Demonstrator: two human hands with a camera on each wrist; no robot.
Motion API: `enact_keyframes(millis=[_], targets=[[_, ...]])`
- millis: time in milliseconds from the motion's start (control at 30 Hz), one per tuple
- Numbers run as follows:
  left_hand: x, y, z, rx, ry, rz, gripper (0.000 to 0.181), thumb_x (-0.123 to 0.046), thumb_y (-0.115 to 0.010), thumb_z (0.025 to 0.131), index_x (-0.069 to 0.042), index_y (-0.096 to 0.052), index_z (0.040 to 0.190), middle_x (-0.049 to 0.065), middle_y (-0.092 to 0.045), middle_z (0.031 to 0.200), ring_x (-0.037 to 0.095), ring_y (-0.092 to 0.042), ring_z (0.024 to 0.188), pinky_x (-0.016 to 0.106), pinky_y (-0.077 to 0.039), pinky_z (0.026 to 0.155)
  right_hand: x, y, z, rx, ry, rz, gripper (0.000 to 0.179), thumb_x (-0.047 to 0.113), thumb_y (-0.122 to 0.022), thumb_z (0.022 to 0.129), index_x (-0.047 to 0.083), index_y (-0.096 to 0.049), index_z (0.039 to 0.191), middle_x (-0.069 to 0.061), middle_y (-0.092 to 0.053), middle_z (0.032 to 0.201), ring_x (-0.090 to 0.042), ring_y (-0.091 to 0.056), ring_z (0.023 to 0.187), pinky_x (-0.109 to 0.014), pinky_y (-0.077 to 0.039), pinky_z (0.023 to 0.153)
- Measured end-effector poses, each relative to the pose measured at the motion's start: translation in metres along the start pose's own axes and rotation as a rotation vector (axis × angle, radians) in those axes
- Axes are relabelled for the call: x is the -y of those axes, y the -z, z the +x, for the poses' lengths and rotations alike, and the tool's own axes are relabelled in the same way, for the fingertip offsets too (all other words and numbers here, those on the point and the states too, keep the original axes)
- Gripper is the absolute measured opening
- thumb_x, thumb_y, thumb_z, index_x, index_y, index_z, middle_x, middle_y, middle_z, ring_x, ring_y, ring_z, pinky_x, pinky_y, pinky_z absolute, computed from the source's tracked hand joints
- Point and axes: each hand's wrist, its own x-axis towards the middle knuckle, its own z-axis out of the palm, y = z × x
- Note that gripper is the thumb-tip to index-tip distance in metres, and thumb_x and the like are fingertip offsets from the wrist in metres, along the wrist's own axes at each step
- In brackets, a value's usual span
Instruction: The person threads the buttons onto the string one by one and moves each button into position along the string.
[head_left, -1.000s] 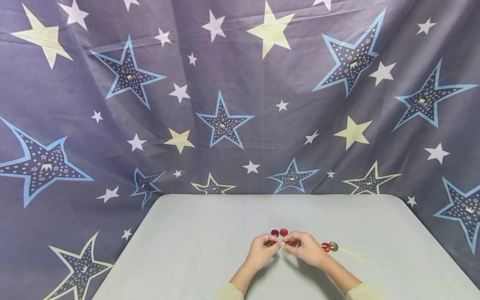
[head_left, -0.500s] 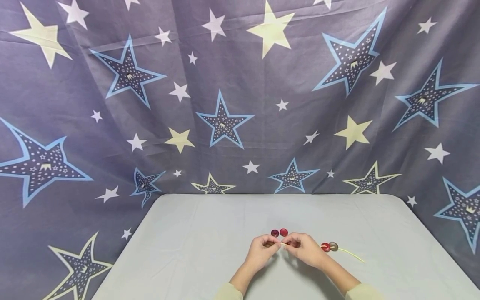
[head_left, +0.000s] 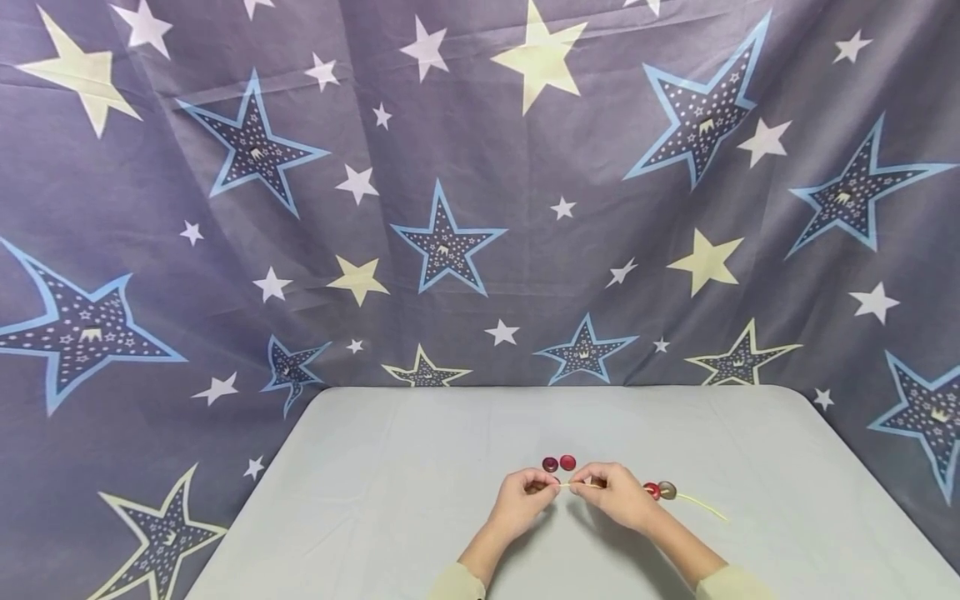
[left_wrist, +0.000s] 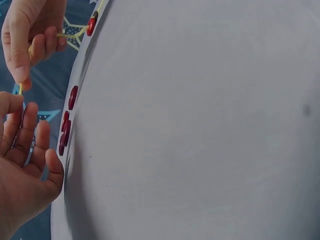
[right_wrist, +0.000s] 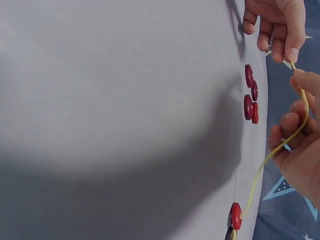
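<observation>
Over the table, both hands meet at a thin yellow cord (head_left: pixel 566 484). The left hand (head_left: pixel 519 505) pinches it between thumb and index finger, the other fingers loosely bent. Just to the right, the right hand (head_left: pixel 613 498) pinches the same cord, and a short length shows between the fingertips. From the right hand the cord (right_wrist: pixel 265 161) curves down to a red button (right_wrist: pixel 236 216) threaded on it. Beside that is a brownish-grey button (head_left: pixel 667 490), and the cord's tail lies on the table beyond it.
Several loose buttons lie on the table beyond the hands, among them a dark red button (head_left: pixel 551 464) and a brighter red button (head_left: pixel 567 462). The pale table (head_left: pixel 390 475) ends at a star-patterned curtain (head_left: pixel 480 192).
The right fingertips have shifted slightly right, away from the left ones, and more cord shows between them. The left hand and the buttons stay nearly in place.
</observation>
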Motion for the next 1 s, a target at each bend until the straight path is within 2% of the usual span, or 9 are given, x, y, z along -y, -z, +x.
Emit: enact_keyframes(millis=[100,200,367,433,667,833,1000], targets=[[0.015,0.000,0.007,0.005,0.003,0.023,0.011,-0.011,-0.068,0.082,0.000,-0.068,0.086,0.005,-0.065,0.077,0.001,-0.053,0.065,0.015,-0.045,0.060,0.001,0.001,0.001,0.005,0.001,-0.001,0.016,0.022,-0.065,0.087,0.007,-0.070,0.089,0.007,-0.046,0.058,0.002,-0.036,0.050,-0.018,-0.033,0.046],[0.011,0.000,0.007,0.013,0.002,0.060,0.012,-0.012,-0.068,0.082,-0.001,-0.068,0.086,0.003,-0.064,0.076,0.001,-0.052,0.064,0.015,-0.045,0.059,-0.001,0.000,0.001,0.007,-0.009,-0.005,0.017,0.023,-0.064,0.088,0.008,-0.070,0.089,0.006,-0.051,0.061,0.002,-0.038,0.052,-0.018,-0.035,0.047],[0.004,0.002,0.008,0.017,-0.006,0.084,0.012,-0.013,-0.068,0.082,-0.001,-0.067,0.085,0.005,-0.063,0.076,0.003,-0.049,0.063,0.015,-0.043,0.057,-0.002,0.000,0.000,-0.009,-0.009,0.001,0.018,0.023,-0.064,0.088,0.007,-0.070,0.091,-0.005,-0.063,0.069,0.002,-0.039,0.053,-0.018,-0.037,0.050],[0.004,0.003,0.008,0.013,-0.006,0.096,0.011,-0.012,-0.068,0.082,-0.002,-0.067,0.085,0.006,-0.064,0.076,0.003,-0.049,0.063,0.015,-0.042,0.056,-0.002,0.000,-0.001,-0.024,-0.003,0.000,0.017,0.023,-0.064,0.088,0.007,-0.070,0.091,-0.006,-0.063,0.069,0.002,-0.040,0.053,-0.019,-0.037,0.050],[0.005,0.004,0.011,-0.016,0.009,0.185,0.010,-0.012,-0.071,0.079,-0.004,-0.067,0.083,0.004,-0.066,0.076,0.002,-0.051,0.062,0.016,-0.044,0.057,-0.003,0.001,0.000,-0.063,-0.006,0.004,0.016,0.021,-0.067,0.086,0.006,-0.070,0.089,0.006,-0.053,0.061,0.002,-0.040,0.053,-0.019,-0.037,0.050],[0.006,0.003,0.011,-0.073,0.011,0.363,0.013,-0.015,-0.074,0.076,-0.006,-0.066,0.083,0.003,-0.064,0.084,0.008,-0.054,0.071,0.020,-0.044,0.063,-0.004,0.002,0.000,-0.071,-0.013,0.004,0.015,0.021,-0.067,0.085,0.007,-0.071,0.089,0.008,-0.049,0.059,0.002,-0.040,0.053,-0.019,-0.036,0.050],[0.007,0.000,0.012,-0.116,-0.031,0.648,0.021,-0.023,-0.078,0.073,-0.011,-0.068,0.086,-0.001,-0.062,0.083,0.013,-0.055,0.078,0.027,-0.045,0.069,-0.005,0.004,0.000,-0.080,-0.018,0.009,0.013,0.022,-0.068,0.084,0.009,-0.071,0.089,0.008,-0.048,0.059,0.002,-0.039,0.053,-0.019,-0.036,0.050]])
